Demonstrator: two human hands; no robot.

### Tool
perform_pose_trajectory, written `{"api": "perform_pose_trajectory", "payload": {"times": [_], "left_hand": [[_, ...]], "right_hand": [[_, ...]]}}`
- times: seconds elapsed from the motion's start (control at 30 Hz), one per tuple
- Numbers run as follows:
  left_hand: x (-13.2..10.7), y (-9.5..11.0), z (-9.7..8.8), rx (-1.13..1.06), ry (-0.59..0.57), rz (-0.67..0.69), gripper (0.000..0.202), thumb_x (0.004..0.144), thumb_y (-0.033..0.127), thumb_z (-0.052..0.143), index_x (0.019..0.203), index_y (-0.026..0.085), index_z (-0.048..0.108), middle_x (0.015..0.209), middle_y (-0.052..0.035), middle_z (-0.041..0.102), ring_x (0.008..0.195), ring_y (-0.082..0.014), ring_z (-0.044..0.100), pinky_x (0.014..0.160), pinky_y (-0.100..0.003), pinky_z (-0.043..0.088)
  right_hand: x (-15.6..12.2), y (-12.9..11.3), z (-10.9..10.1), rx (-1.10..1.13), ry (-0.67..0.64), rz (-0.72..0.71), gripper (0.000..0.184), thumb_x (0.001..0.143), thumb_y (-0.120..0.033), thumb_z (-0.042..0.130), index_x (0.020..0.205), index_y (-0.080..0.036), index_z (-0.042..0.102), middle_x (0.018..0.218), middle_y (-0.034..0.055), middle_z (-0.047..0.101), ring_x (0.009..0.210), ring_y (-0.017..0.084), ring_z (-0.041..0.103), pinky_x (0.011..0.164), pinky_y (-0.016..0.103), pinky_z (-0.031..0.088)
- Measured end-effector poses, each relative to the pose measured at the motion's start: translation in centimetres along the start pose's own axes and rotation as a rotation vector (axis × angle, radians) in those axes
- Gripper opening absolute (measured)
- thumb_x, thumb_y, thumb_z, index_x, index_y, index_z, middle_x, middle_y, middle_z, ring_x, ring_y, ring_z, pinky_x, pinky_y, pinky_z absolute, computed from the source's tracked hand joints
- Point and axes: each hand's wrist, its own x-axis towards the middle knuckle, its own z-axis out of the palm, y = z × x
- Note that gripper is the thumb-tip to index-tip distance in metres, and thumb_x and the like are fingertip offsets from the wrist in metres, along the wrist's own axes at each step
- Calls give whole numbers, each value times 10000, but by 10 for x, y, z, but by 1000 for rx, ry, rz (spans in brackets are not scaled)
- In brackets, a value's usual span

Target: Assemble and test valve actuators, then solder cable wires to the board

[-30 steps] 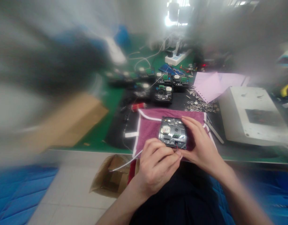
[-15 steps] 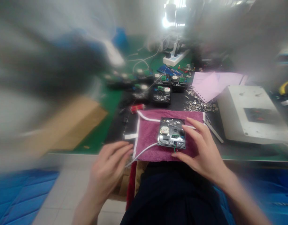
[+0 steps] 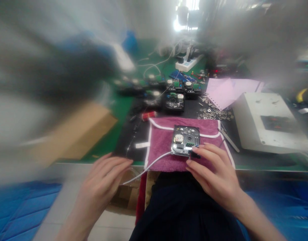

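A small square circuit module [image 3: 185, 140] with a clear cover lies on a maroon cloth [image 3: 162, 144] at the bench's near edge. My right hand [image 3: 211, 174] rests on the cloth just below the module, fingers stretched toward its lower right corner and touching it. A white cable [image 3: 148, 165] runs from the module's left side down off the bench edge. My left hand [image 3: 103, 177] hovers off the bench edge to the left, fingers extended and apart, near the cable but holding nothing I can see.
Several similar black modules [image 3: 175, 100] sit behind the cloth, with a scatter of washers and screws [image 3: 212, 113], pink paper [image 3: 226, 90], a white box [image 3: 266, 122] at right and a power strip [image 3: 187, 63] at the back. A cardboard piece [image 3: 76, 134] lies at left.
My left hand let go at the module's lower edge and drew back left off the bench. My right hand slid from the module's right side down to its lower right corner.
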Motion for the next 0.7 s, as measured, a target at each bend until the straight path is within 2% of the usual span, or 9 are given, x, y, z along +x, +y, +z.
{"api": "perform_pose_trajectory", "payload": {"times": [0.1,0.23,0.33,0.43,0.57,0.7], "left_hand": [[-6,-5,1,47,7,-20,281,1024,203,666,1291,270,716,1231,-59,770,1130,-249,711,1165,-530,492],[-1,0,0,43,33,-36,270,1021,252,698,1289,252,721,1193,-81,745,1065,-246,703,999,-445,554],[5,5,-3,48,40,-37,226,1032,310,687,1244,247,735,1163,-89,736,1021,-249,701,930,-429,558],[11,12,-3,36,45,-52,246,1013,303,719,1253,251,729,1176,-96,730,1039,-255,696,937,-438,555],[17,23,5,7,26,-37,370,989,236,748,1353,254,682,1309,-119,711,1163,-283,660,1013,-487,538],[19,28,13,-61,13,37,244,998,124,692,1223,219,702,1255,-92,743,1132,-255,656,1016,-465,533]], "right_hand": [[-3,0,3,22,23,1,384,873,0,806,1214,-170,766,1348,137,674,1300,328,586,1071,536,570],[-2,-2,2,50,22,24,348,873,0,809,1184,-151,772,1309,143,694,1287,322,601,1077,526,565],[1,-4,-1,67,35,38,342,872,-17,823,1183,-149,771,1294,143,702,1267,312,611,1065,509,564],[2,-5,-5,72,60,38,364,872,-23,830,1204,-152,757,1280,136,712,1241,299,624,1050,486,557],[3,-6,-3,57,50,32,406,881,-56,836,1257,-160,721,1274,134,713,1240,297,628,1046,475,547],[10,-8,5,-9,67,81,579,890,-173,858,1415,-150,617,1359,191,636,1336,357,584,1117,556,518]]}}
